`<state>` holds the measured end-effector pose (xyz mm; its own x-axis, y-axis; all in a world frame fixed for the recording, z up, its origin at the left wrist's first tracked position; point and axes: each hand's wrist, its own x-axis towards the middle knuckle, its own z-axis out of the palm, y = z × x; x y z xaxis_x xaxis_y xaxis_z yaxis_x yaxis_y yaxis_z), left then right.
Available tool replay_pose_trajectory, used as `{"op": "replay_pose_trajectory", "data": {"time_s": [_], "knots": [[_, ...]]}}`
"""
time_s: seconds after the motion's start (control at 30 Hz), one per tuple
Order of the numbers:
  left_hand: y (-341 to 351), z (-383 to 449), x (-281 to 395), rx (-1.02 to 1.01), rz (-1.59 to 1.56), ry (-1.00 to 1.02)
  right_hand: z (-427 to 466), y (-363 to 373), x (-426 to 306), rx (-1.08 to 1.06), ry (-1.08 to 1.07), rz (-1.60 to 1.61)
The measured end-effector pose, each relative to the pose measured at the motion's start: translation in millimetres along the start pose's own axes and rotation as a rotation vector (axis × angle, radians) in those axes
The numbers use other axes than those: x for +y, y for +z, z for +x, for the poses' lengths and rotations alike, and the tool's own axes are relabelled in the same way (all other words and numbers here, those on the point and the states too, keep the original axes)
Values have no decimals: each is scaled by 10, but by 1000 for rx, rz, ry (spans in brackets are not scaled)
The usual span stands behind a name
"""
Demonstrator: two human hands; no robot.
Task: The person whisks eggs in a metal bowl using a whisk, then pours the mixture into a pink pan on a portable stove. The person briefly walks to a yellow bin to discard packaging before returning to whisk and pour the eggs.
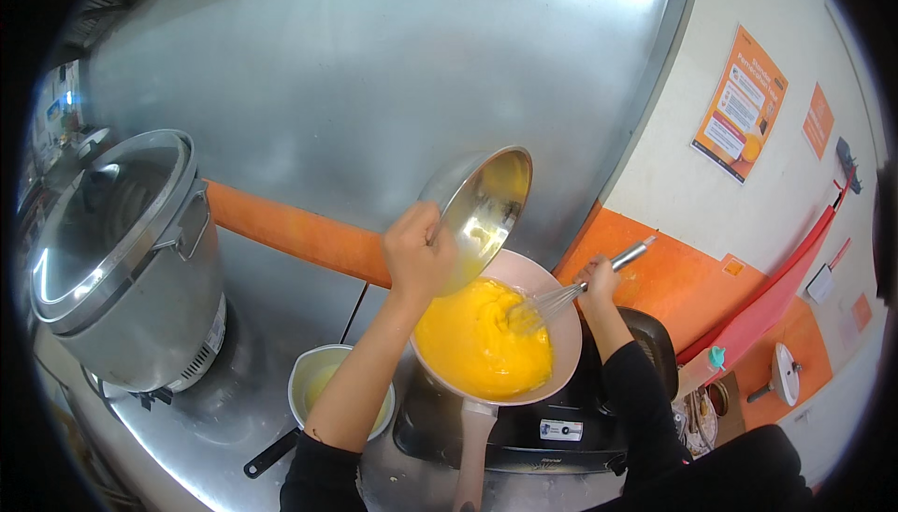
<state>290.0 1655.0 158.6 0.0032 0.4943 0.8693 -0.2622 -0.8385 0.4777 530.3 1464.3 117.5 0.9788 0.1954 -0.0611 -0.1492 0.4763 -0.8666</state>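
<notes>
My left hand [419, 249] grips the rim of a steel mixing bowl [501, 193], tilted above a light pink frying pan [561, 344]. Yellow residue coats the bowl's inside. Thick yellow liquid, apparently egg mixture [477, 351], spreads over much of the pan's floor. In my right hand [598, 279] is the handle of a wire whisk [554, 301], its wires dipping into the mixture at the pan's right side. The pan stands on a black gas stove [519, 457], its pink handle pointing toward me.
A white saucepan [298, 372] with a black handle and some yellowish liquid stands left of the stove. Farther left is a large rice cooker [147, 329]. A dark grill pan [649, 329] and a plastic bottle [698, 372] are at the right. A steel panel [337, 91] rises behind.
</notes>
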Motion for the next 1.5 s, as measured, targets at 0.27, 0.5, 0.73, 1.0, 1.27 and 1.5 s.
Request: {"op": "replay_pose_trajectory", "data": {"time_s": [0.27, 0.5, 0.73, 1.0, 1.27, 1.5], "knots": [[40, -34, -33, -6, -5, 16, 55, 32, 15, 35, -81, -31], [83, -27, -28, -19, -20, 4, -68, 131, 25, 74, -153, -53], [112, 141, 76, -85, -130, -7, -782, 379, -537, -283, -254, 39], [221, 309, 346, -165, -160, 85, -1737, 964, -1700, -792, -677, 237], [214, 477, 642, -130, -176, 186, -1768, 851, -1523, -787, -1394, 58], [135, 531, 731, -153, -145, 376, -1514, 248, -708, -402, -1121, -191]]}}
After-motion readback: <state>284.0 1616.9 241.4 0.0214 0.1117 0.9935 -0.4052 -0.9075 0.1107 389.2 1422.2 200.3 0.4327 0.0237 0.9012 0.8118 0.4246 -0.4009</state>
